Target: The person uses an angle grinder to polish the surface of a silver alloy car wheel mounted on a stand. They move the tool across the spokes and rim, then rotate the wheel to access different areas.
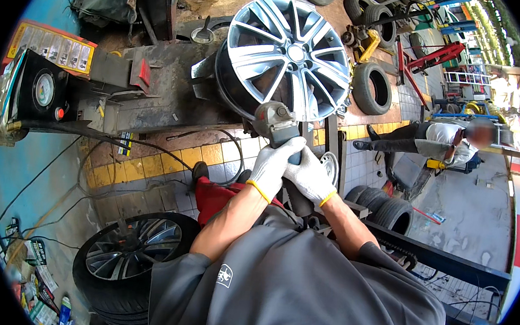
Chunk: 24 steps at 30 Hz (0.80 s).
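Both my hands wear white knit gloves with yellow cuffs. My left hand (pixel 272 166) is closed round the dark handle of a hand-held power tool (pixel 274 119) with a rounded grey and red head. Beside it, my right hand (pixel 312 176) is closed on the same handle. Just beyond the tool a silver alloy wheel (pixel 261 60) without a tyre sits tilted on a tyre-changing machine (pixel 162 87). In the picture the tool's head overlaps the wheel's near rim; whether they touch I cannot tell.
A tyre (pixel 115 298) on a dark wheel is at my lower left. A pressure gauge (pixel 44 88) stands at left. Hoses (pixel 180 167) cross the tiled floor. Several tyres (pixel 372 89) lie at right, near a red jack (pixel 436 57). Another person (pixel 448 140) is farther right.
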Available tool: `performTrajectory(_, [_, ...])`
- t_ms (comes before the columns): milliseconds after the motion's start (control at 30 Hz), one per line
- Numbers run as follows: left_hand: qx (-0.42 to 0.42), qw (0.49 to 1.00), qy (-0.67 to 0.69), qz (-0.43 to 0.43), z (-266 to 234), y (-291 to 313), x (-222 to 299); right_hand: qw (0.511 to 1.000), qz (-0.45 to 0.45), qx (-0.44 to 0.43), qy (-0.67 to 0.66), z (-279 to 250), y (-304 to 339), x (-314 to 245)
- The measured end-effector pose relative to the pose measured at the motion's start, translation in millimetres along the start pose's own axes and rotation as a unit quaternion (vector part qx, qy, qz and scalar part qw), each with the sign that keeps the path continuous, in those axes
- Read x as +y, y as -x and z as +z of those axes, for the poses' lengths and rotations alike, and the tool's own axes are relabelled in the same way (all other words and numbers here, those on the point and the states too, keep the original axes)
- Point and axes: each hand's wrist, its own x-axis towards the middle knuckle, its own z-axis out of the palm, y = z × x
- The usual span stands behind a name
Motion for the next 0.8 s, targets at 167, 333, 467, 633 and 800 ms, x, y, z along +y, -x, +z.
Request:
performTrajectory(167, [0.011, 1.0, 0.019, 0.013, -9, 6, 1, 1.0, -0.007, -0.016, 0.017, 5, 2, -5])
performTrajectory(333, [-0.01, 1.0, 0.01, 0.016, -9, 4, -2, 1.0, -0.004, 0.001, 0.02, 9, 4, 0])
performTrajectory(467, [-0.022, 1.0, -0.001, 0.006, -1, 2, -2, 1.0, 0.006, 0.007, 0.004, -2, 6, -6])
performTrajectory(633, [-0.022, 1.0, -0.002, 0.011, -2, -1, -10, 1.0, 0.016, 0.005, 0.003, -2, 7, 2])
performTrajectory(800, [-0.015, 1.0, 0.0, 0.01, 7, -6, -6, 1.0, 0.0, 0.01, 0.01, -9, 1, 4])
